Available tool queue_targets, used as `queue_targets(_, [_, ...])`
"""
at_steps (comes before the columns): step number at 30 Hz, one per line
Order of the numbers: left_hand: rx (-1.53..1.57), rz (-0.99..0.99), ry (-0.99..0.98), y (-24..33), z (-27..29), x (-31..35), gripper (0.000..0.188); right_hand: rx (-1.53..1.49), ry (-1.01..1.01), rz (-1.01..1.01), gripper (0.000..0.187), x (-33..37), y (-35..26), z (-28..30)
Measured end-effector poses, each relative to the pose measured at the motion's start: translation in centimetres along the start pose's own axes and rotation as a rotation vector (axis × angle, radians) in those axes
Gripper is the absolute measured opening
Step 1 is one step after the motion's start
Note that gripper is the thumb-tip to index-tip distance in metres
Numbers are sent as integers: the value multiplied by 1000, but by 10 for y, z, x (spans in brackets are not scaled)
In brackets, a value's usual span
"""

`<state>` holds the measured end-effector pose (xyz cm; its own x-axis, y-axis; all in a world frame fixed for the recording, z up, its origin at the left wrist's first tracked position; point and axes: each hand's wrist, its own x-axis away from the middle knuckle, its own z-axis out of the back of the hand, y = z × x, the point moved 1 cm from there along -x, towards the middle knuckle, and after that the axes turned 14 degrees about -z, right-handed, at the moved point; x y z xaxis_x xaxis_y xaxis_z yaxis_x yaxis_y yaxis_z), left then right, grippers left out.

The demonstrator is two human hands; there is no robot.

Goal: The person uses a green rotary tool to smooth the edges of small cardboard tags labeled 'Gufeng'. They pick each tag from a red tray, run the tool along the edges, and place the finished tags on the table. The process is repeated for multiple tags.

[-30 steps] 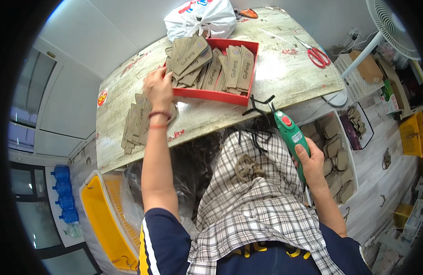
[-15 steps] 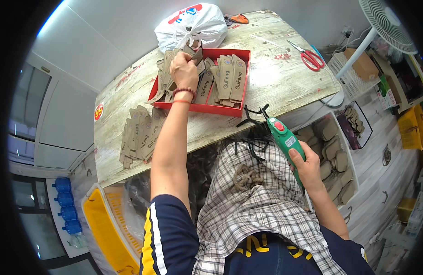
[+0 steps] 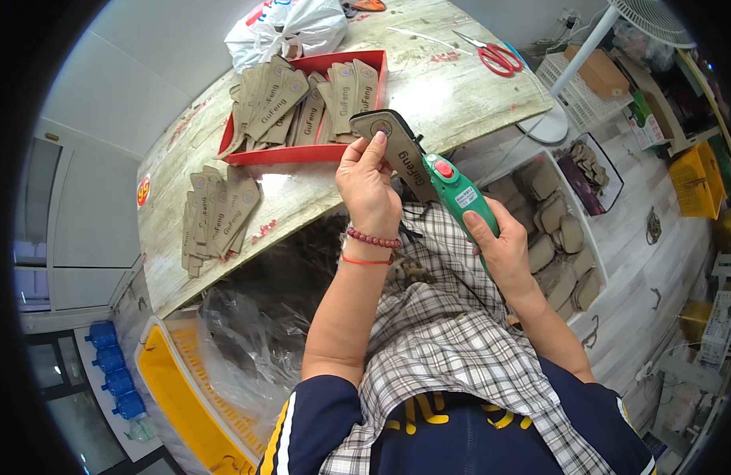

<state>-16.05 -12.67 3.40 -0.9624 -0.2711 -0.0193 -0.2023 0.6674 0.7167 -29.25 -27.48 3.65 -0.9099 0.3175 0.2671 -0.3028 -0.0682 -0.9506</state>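
Observation:
My left hand (image 3: 369,186) holds a tan cardboard insole-shaped piece (image 3: 391,141) up in front of me, above my checked apron. My right hand (image 3: 496,241) grips a green handheld power tool (image 3: 459,198) with a red button, its tip hidden behind the held piece. On the table behind, a red tray (image 3: 302,152) holds several upright cardboard pieces. A flat pile of the same pieces (image 3: 217,218) lies on the table to the left of my hands.
Red scissors (image 3: 498,57) and a white plastic bag (image 3: 290,28) lie at the table's far side. A yellow crate (image 3: 179,396) with a clear bag sits below left. Shelves with brown pieces (image 3: 552,229) stand to the right, and a fan base (image 3: 549,123).
My left hand left the red tray with one cardboard piece and brought it back to the tool. My right hand raised the tool toward it.

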Motion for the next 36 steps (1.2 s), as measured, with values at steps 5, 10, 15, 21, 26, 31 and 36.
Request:
queue_targets(5, [-4, 31, -15, -8, -1, 14, 7, -2, 4, -2, 43, 4, 0, 7])
queue_targets(10, [-31, 50, -36, -8, 1, 18, 7, 4, -14, -19, 43, 6, 5, 10])
queue_targets(15, [-90, 68, -67, -11, 9, 22, 5, -6, -13, 4, 44, 5, 3, 11])
queue_targets(21, [-161, 80, -118, -7, 15, 29, 5, -11, -39, 16, 44, 4, -1, 12])
queue_targets(26, [-300, -17, -193, 3, 24, 19, 7, -19, -62, 1, 45, 7, 0, 12])
queue_targets(31, [-330, -141, -279, 13, 25, 8, 13, -33, -100, 5, 45, 9, 2, 8])
queue_targets(36, [-448, -199, -345, 18, 29, 4, 15, -20, -103, 18, 46, 9, 0, 7])
